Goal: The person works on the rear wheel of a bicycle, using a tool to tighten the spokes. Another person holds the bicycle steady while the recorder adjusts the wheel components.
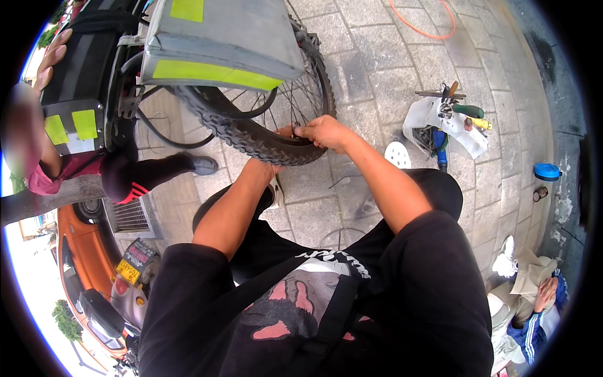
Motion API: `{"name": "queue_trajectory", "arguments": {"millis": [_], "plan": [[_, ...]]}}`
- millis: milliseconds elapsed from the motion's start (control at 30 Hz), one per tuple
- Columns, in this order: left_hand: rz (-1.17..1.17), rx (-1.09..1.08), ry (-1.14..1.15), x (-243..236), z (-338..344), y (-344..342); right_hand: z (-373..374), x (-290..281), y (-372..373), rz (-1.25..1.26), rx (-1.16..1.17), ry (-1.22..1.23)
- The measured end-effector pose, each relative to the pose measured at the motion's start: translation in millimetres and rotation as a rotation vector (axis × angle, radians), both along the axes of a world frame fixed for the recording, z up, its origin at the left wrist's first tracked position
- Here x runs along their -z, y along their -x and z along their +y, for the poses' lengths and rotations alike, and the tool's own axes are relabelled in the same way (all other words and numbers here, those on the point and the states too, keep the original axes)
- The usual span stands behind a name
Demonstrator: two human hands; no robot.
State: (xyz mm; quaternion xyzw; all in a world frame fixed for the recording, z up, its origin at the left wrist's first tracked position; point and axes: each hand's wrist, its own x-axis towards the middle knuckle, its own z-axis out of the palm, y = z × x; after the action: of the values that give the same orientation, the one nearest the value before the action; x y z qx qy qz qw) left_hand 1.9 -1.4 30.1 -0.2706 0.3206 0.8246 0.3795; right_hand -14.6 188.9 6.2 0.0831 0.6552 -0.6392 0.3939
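Observation:
A bicycle wheel with a thick, knobby black tire [242,135] stands before me, its spokes [286,103] showing beneath a grey box. My left hand [271,168] comes up from below and wraps the tire's lower part. The tire hides most of that hand; its fingertips show on the inner side of the rim. From the right, my right hand [326,134] reaches over the rim with thumb and fingers pinched together. Between those fingertips is a small dark piece near the rim, too small to name. Both hands are close together at the wheel's lower edge.
The grey box [220,44] with yellow-green patches overhangs the wheel. Left, a person's hand [53,56] rests on a black case [78,81]. Tools lie on a white plastic bag [424,116] at right. An orange hose [433,36] and blue round container [548,171] lie farther off.

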Motion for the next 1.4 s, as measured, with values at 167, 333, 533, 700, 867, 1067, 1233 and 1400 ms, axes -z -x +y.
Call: {"name": "queue_trajectory", "arguments": {"millis": [167,333,533,700,867,1067,1233,1400], "plan": [[0.048,-0.045,-0.152,17,-14,-2,-11,6,-10,0.233,0.037,-0.095],[0.016,-0.012,-0.035,20,-12,-3,-12,9,-9,0.173,0.087,-0.101],[0.008,-0.028,0.239,29,-5,2,-2,10,3,-0.192,0.253,0.011],[0.001,-0.11,0.224,15,0,2,-4,-1,5,-0.196,0.268,-0.039],[0.037,-0.122,0.183,47,-15,5,-16,5,1,0.041,0.217,-0.317],[-0.008,-0.163,0.195,-2,5,-6,-17,-49,2,0.38,-0.172,-0.624],[-0.056,-0.084,0.077,46,-17,5,-18,-50,2,0.498,-0.191,-0.646],[0.114,0.087,0.084,55,-29,3,-14,-15,1,0.402,-0.129,-0.341]]}}
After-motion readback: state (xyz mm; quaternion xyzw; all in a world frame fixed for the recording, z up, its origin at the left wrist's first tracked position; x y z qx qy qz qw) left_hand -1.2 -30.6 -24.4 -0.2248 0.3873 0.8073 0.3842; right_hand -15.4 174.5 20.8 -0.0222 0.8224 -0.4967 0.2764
